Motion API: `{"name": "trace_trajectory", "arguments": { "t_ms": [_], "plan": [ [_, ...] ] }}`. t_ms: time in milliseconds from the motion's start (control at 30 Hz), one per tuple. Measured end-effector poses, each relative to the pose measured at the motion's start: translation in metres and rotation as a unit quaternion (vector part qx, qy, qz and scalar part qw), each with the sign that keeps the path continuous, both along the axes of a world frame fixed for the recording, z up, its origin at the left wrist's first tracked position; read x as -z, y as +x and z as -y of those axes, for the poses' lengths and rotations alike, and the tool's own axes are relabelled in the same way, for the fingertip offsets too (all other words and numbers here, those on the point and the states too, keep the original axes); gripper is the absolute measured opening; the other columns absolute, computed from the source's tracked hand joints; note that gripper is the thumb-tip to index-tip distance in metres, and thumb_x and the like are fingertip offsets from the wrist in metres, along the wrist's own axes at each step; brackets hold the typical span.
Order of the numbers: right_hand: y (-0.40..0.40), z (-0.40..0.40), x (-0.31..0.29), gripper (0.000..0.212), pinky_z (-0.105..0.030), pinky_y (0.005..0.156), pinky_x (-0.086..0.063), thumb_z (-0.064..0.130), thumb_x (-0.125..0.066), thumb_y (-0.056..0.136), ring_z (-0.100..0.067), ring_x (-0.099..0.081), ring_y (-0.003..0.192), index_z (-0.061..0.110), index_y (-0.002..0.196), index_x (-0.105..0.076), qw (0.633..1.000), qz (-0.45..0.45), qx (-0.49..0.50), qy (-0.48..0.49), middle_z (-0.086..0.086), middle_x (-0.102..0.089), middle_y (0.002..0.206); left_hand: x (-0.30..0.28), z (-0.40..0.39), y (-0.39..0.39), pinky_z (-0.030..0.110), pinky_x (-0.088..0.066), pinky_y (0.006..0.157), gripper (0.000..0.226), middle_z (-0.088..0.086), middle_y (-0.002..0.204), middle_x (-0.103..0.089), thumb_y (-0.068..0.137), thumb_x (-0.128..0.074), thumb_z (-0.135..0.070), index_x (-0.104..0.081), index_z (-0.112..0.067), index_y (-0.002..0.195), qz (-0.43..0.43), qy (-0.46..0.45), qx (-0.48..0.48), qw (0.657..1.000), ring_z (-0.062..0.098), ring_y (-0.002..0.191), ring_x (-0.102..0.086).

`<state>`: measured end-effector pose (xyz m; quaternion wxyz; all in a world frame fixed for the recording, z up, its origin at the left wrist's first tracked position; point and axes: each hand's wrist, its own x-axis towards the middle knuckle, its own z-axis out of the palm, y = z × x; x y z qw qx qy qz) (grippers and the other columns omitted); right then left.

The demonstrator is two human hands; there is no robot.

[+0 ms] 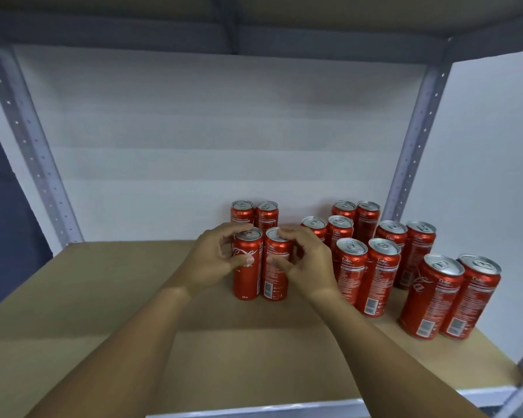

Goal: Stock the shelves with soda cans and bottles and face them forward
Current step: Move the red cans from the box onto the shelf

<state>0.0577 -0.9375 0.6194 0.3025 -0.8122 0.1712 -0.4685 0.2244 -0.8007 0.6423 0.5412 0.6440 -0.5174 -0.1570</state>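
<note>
While both arms are reaching in over the brown shelf board (109, 300), the person is working on a pair of red cans standing side by side, touching, near the board's middle. Their left hand (215, 260) is curling round the left can (247, 268), fingers over its rim and thumb pressing its front; their right hand (305, 260) is gripping the right can (274, 273) the same way, fingertips on its lid. Both cans are standing upright, long axis vertical. The left can is showing its white script logo forward, while the right can is turning its small print and barcode to the front. Just behind this pair, two more cans (254, 213) are sitting against the white back wall (212, 131). To the right of the pair, further cans (405, 267) are standing in upright twos, mostly barcode side out.
</note>
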Motion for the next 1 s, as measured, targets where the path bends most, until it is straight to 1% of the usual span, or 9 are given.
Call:
{"name": "trace_trajectory", "arguments": {
  "t_ms": [200, 333, 400, 500, 567, 633, 733, 833, 1000],
  "plan": [
    [0.003, 0.002, 0.003, 0.048, -0.017, 0.099, -0.049, 0.012, -0.09, 0.071, -0.006, -0.061, 0.114, 0.009, 0.115, -0.07, 1.0, 0.016, 0.006, -0.015, 0.001, -0.066, 0.119, 0.004, 0.005, 0.006, 0.032, -0.051, 0.106, 0.063, -0.006, 0.133, -0.066, 0.08, -0.081, 0.003, -0.061, -0.017, 0.136, -0.019, 0.007, 0.001, 1.0, 0.0, 0.121, -0.062],
    [0.002, -0.007, 0.003, 0.061, -0.014, 0.109, -0.038, 0.015, -0.089, 0.073, -0.003, -0.051, 0.127, 0.015, 0.129, -0.065, 0.999, -0.008, 0.036, -0.024, 0.012, -0.057, 0.132, 0.016, 0.0, -0.003, 0.024, -0.045, 0.111, 0.079, -0.012, 0.146, -0.057, 0.085, -0.078, -0.001, -0.043, -0.02, 0.152, -0.062, -0.019, 0.019, 0.998, 0.003, 0.134, -0.053],
    [-0.005, -0.015, 0.003, 0.068, -0.005, 0.11, -0.028, 0.015, -0.087, 0.075, -0.001, -0.044, 0.13, 0.016, 0.137, -0.059, 0.998, -0.018, 0.049, -0.026, 0.012, -0.053, 0.138, 0.028, -0.004, -0.013, 0.018, -0.039, 0.112, 0.085, -0.027, 0.147, -0.051, 0.085, -0.08, -0.01, -0.035, -0.029, 0.155, -0.078, -0.035, 0.011, 0.996, -0.004, 0.138, -0.045],
    [-0.023, -0.029, 0.005, 0.069, -0.02, 0.112, -0.038, 0.012, -0.084, 0.078, -0.005, -0.047, 0.131, 0.017, 0.14, -0.053, 0.998, -0.015, 0.045, -0.035, 0.003, -0.054, 0.139, 0.049, -0.012, -0.034, 0.015, -0.034, 0.11, 0.081, -0.052, 0.13, -0.047, 0.082, -0.082, -0.028, -0.035, -0.043, 0.146, -0.08, -0.071, -0.082, 0.991, -0.02, 0.132, -0.04],
    [-0.037, -0.04, 0.009, 0.069, -0.028, 0.107, -0.046, 0.011, -0.083, 0.079, -0.009, -0.053, 0.126, 0.016, 0.141, -0.054, 0.998, -0.019, 0.051, -0.039, 0.001, -0.054, 0.135, 0.062, -0.02, -0.052, 0.017, -0.037, 0.111, 0.072, -0.048, 0.128, -0.052, 0.085, -0.081, -0.021, -0.042, -0.041, 0.143, -0.073, -0.1, -0.139, 0.983, -0.016, 0.131, -0.045],
    [-0.052, -0.053, 0.014, 0.062, -0.027, 0.098, -0.052, 0.013, -0.083, 0.08, -0.008, -0.059, 0.114, 0.015, 0.137, -0.058, 0.997, -0.032, 0.059, -0.04, 0.001, -0.058, 0.127, 0.069, -0.033, -0.077, 0.019, -0.043, 0.108, 0.058, -0.031, 0.128, -0.061, 0.09, -0.077, -0.014, -0.051, -0.036, 0.137, -0.072, -0.103, -0.154, 0.98, -0.007, 0.126, -0.054],
    [-0.08, -0.078, 0.029, 0.047, -0.026, 0.084, -0.056, 0.013, -0.082, 0.082, -0.007, -0.064, 0.095, 0.014, 0.126, -0.065, 0.998, -0.034, 0.037, -0.036, 0.003, -0.063, 0.111, 0.076, -0.056, -0.121, 0.02, -0.05, 0.094, 0.038, -0.014, 0.112, -0.07, 0.091, -0.074, -0.012, -0.063, -0.03, 0.124, -0.058, -0.084, -0.145, 0.984, 0.004, 0.106, -0.066],
    [-0.118, -0.106, 0.051, 0.035, -0.024, 0.076, -0.054, 0.008, -0.08, 0.083, -0.008, -0.062, 0.083, 0.015, 0.115, -0.069, 0.998, -0.033, 0.035, -0.027, 0.004, -0.063, 0.098, 0.086, -0.08, -0.162, 0.019, -0.053, 0.082, 0.025, -0.011, 0.096, -0.072, 0.091, -0.074, -0.01, -0.07, -0.024, 0.111, -0.018, -0.089, -0.131, 0.987, 0.01, 0.092, -0.07],
    [-0.179, -0.142, 0.11, 0.019, -0.018, 0.072, -0.049, 0.008, -0.077, 0.087, -0.009, -0.06, 0.076, 0.012, 0.104, -0.069, 0.998, -0.056, 0.03, -0.027, 0.005, -0.062, 0.089, 0.148, -0.116, -0.215, 0.024, -0.055, 0.073, 0.017, -0.012, 0.092, -0.072, 0.093, -0.071, -0.009, -0.07, -0.025, 0.1, -0.007, -0.049, -0.062, 0.997, 0.014, 0.08, -0.069]
  ]
}}
